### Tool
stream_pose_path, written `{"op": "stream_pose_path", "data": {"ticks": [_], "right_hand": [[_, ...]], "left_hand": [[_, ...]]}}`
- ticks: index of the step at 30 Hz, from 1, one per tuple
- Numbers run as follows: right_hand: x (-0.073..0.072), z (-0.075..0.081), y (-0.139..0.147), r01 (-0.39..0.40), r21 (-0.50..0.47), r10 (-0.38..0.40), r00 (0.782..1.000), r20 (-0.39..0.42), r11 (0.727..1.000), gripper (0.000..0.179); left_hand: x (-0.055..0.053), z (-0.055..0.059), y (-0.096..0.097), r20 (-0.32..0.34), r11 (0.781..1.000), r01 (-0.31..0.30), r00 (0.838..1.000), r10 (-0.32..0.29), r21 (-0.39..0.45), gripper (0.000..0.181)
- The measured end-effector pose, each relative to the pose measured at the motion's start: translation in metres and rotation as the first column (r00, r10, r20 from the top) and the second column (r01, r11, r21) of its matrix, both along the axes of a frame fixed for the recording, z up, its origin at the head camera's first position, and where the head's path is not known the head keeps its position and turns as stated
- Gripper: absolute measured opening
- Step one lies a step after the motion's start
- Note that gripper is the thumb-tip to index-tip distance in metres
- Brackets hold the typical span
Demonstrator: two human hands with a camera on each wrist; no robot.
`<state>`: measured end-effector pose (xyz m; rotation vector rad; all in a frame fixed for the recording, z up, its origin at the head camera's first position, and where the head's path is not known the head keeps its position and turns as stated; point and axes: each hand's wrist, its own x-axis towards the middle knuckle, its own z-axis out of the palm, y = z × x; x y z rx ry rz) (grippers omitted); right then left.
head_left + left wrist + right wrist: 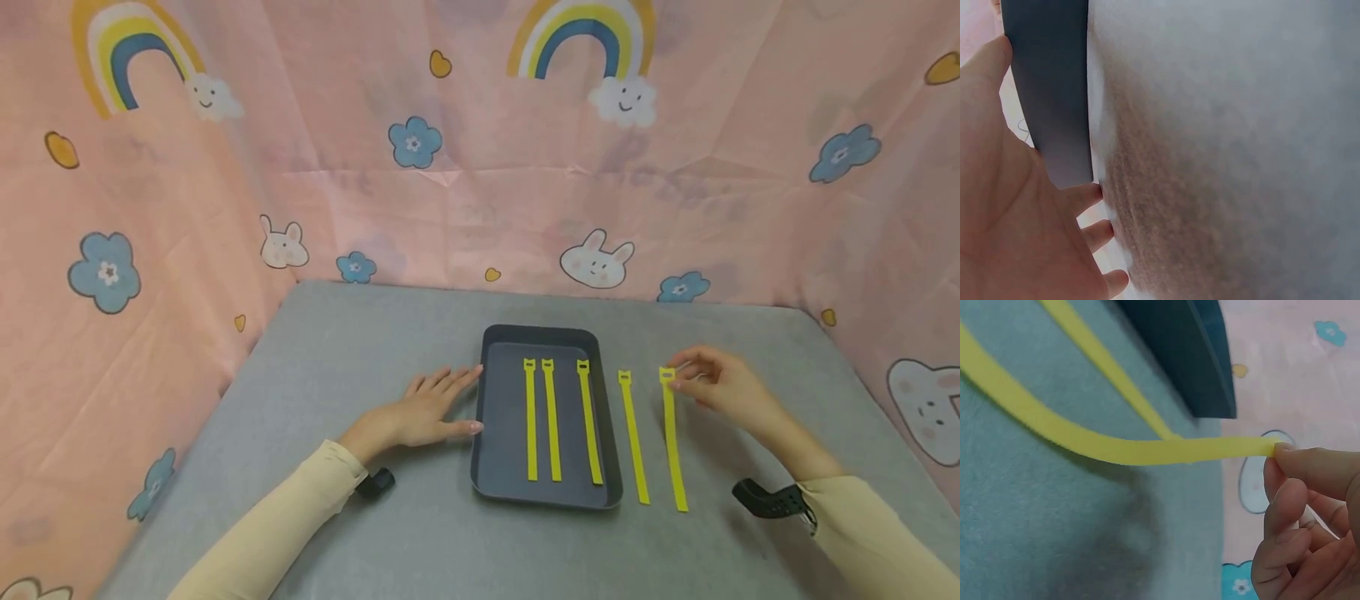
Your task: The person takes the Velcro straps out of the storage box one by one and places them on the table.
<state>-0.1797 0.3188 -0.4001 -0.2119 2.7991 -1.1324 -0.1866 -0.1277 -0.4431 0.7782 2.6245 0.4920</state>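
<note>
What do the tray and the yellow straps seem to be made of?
Tray: coated metal or rigid plastic, dark grey and low-sheen; the stiff, smooth walls fit either.

Yellow straps: probably flexible fabric or hook-and-loop material, matte; the strap pinched by the right hand bends in a smooth curve.

No text, label, brand or number can be read on the yellow straps point(552, 422), the tray point(501, 417), the black wristbands point(771, 502) or the printed cloth point(337, 100).
</note>
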Motion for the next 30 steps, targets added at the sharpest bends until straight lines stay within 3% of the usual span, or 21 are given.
{"op": "stream_pose_path", "data": {"ticks": [22, 30], "right_hand": [[-0.019, -0.031, 0.0, -0.012, -0.019, 0.012, 1.0, -0.004, 1.0, 0.032], [-0.026, -0.041, 0.003, -0.037, 0.019, 0.037, 0.999, -0.022, 0.999, 0.027]], "left_hand": [[0.0, 0.001, 0.001, 0.006, 1.0, -0.009, 1.0, 0.009, -0.004, 0.089], [0.001, 0.001, 0.001, 0.005, 1.0, -0.009, 1.0, 0.009, 0.001, 0.089]]}}
